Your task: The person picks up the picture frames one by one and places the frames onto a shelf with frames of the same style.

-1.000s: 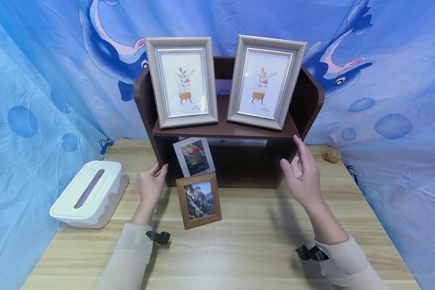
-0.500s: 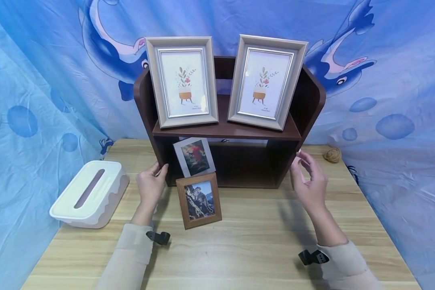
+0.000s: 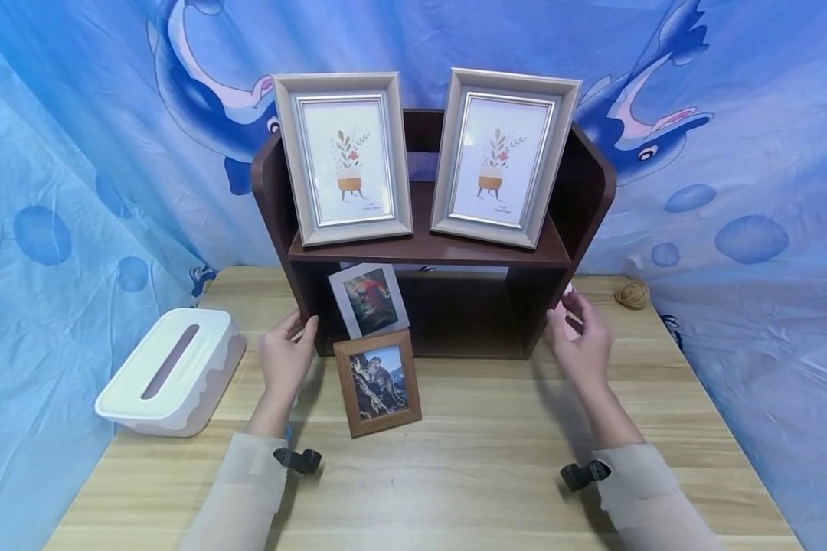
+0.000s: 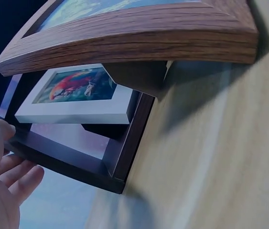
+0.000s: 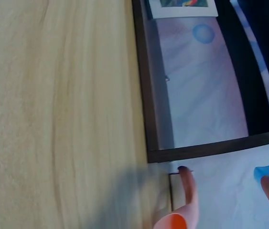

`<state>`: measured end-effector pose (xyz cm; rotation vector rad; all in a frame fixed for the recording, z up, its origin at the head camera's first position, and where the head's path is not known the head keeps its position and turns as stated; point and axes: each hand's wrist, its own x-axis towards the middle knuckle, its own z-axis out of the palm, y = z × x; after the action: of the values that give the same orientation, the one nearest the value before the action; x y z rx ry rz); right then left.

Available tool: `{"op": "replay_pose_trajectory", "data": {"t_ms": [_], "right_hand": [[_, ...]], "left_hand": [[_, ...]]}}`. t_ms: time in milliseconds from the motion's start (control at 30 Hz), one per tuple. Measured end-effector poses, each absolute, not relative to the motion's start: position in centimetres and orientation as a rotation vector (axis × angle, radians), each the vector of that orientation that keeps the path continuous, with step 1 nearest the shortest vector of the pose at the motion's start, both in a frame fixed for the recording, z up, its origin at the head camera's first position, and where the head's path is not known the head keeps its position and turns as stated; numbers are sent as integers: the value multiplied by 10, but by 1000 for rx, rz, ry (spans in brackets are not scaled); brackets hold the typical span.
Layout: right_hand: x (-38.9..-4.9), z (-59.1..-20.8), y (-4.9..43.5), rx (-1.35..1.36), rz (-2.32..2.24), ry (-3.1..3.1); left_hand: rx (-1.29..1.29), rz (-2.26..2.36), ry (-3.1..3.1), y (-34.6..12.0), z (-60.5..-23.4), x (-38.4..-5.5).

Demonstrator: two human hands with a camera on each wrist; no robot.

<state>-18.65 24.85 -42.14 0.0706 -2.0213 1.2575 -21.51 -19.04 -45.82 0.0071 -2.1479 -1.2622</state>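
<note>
Left hand (image 3: pixel 286 358) clamped on the left side panel of the dark brown shelf (image 3: pixel 422 248), thumb on one face of it, fingers on the other. Right hand (image 3: pixel 582 348) just beside the right side panel, thumb and fingers apart; contact with the panel, can't tell. Shelf stands toward the back of the wood-look table (image 3: pixel 482 451), in front of a blue curtain (image 3: pixel 427 34).

Edges/room: wide gap on the tabletop between the wood-rimmed frame (image 3: pixel 343 383) and right hand, plus a deep strip ahead of the shelf's lower front edge. Lower bay: white frame (image 3: pixel 401 306) sits at its left, room from there to the right panel. Upper board: left pale frame (image 3: pixel 289 164) and right pale frame (image 3: pixel 444 164) stand close to its front edge, narrow gap between them. White tissue box (image 3: pixel 210 329) hugs the table's left edge, space between it and left hand. Twine ball (image 3: pixel 632 295) near the back right corner. Pink object (image 5: pixel 188 210) outside the right panel, apart from it.

Count: 1 shelf, 4 frames (2 pale up top, 1 white, 1 wood-rimmed), 1 tissue box, 1 twine ball, 1 pink object, 2 hands.
</note>
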Motion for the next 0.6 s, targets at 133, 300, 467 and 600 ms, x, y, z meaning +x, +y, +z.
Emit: {"op": "replay_pose_trajectory", "data": {"t_ms": [133,300,467,600], "right_hand": [[-198,-436,255,25,1311,-2080],[-205,-441,254,7,1359,-2122],[-208,-444,252,-5,1397,-2129],[-212,-445,251,13,1382,-2110]], "left_hand": [[1,-1315,-2119,-193,-461,-208],[33,-1336,-2046,-196,-467,-197],[41,-1362,-2038,-196,-471,-186],[-22,-1413,-2103,-193,-470,-180]]}}
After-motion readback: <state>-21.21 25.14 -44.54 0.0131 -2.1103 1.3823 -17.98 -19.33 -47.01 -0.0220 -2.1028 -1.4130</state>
